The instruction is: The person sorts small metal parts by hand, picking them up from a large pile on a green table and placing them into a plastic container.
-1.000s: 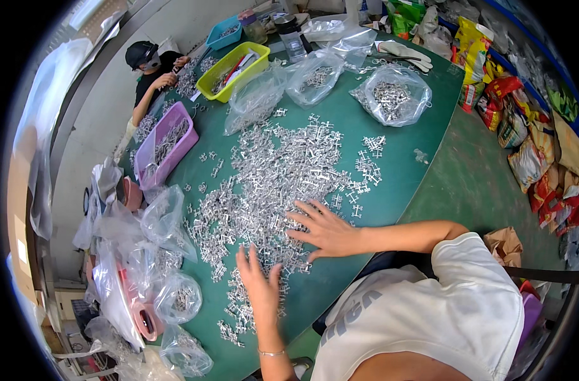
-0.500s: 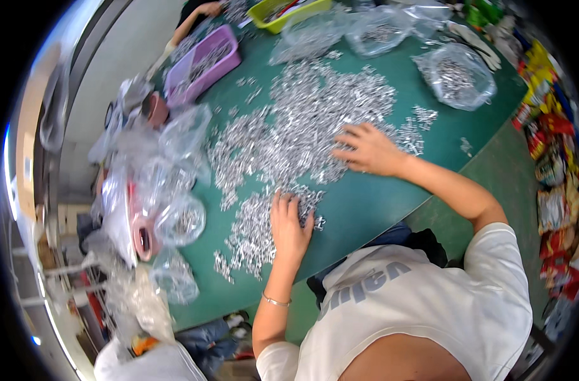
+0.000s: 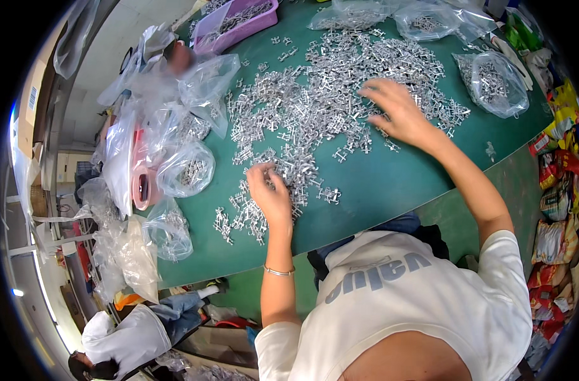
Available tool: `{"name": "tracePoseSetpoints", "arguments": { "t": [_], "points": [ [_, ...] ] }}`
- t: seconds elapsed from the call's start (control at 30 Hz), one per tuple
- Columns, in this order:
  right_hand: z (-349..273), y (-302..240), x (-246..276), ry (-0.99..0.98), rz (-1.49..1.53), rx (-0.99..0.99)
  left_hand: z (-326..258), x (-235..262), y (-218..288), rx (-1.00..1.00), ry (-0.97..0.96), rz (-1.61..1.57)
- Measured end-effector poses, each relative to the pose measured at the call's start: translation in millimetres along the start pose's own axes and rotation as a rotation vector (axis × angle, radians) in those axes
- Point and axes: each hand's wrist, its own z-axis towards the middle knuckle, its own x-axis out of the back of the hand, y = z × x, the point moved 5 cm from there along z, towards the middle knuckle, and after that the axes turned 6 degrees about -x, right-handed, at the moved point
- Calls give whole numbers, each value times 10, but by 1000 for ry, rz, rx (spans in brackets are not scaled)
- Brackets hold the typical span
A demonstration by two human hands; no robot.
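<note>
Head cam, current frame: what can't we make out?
All in the head view:
- Left hand: its curled fingers hide whether it grips anything.
- Silvery pieces: those beneath the right hand are hidden by it; the rest overlap and are too small to count.
- Purple bin: far end cut off by the top edge.
- Reddish container: blurred.

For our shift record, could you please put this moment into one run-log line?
left hand: fingers curled at metal parts | right hand: fingers spread over same parts | surface: green table | around: purple bin, clear bag of parts
</note>
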Motion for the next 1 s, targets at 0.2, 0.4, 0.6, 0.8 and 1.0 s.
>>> {"name": "tracePoseSetpoints", "arguments": {
  "t": [0.2, 0.4, 0.6, 0.8, 1.0],
  "points": [
    [60, -485, -541, -56, -27, 168, -105, -361, 501, -477, -362, 381],
    [-135, -105, -293, -121, -153, 31, -37, -271, 96, -250, -356, 369],
    [40, -381, -182, 88, -94, -38, 144, -349, 208, -327, -335, 420],
    [75, -592, -713, -141, 30, 46, 263, -827, 278, -396, -498, 441],
    [-223, -369, -357, -196, 294, 103, 76, -632, 416, -531, -572, 102]
  ]
}}
